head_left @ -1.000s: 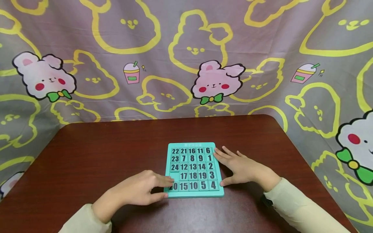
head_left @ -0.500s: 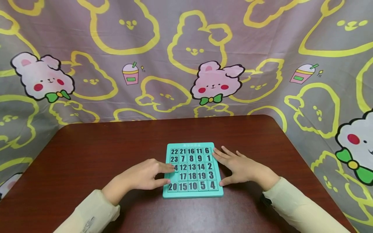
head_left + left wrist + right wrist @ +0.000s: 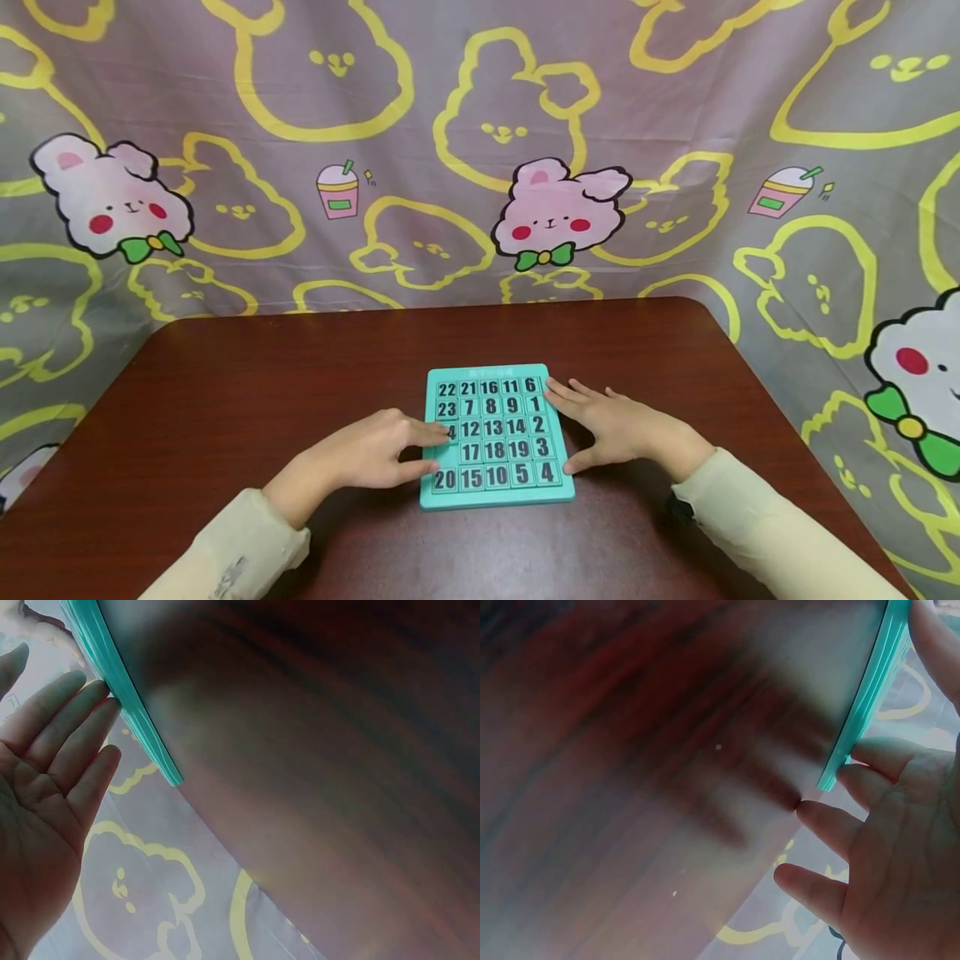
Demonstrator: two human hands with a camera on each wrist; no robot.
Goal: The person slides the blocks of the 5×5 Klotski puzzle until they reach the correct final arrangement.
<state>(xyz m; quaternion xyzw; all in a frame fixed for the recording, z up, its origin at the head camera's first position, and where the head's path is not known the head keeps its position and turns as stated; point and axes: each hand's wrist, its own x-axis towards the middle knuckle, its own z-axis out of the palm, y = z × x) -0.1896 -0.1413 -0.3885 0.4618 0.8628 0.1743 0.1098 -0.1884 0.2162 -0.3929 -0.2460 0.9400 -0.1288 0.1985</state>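
- One turquoise number puzzle [image 3: 495, 502], lying flat on one brown table [image 3: 315, 350], between left hand [image 3: 367, 454] and right hand [image 3: 615, 429].
- Twenty-four numbered tiles [image 3: 492, 427] in five rows.
- One vacant slot [image 3: 447, 453], leftmost in the fourth row, between tile 24 [image 3: 453, 437] and tile 20 [image 3: 445, 480].
- Far puzzle edge well apart from the rounded far table edge.
- Left hand: reaching in from the left, fingers extended, partly covering tile 24, thumb at the puzzle's left edge.
- Right hand: fingers spread, touching the right edge.
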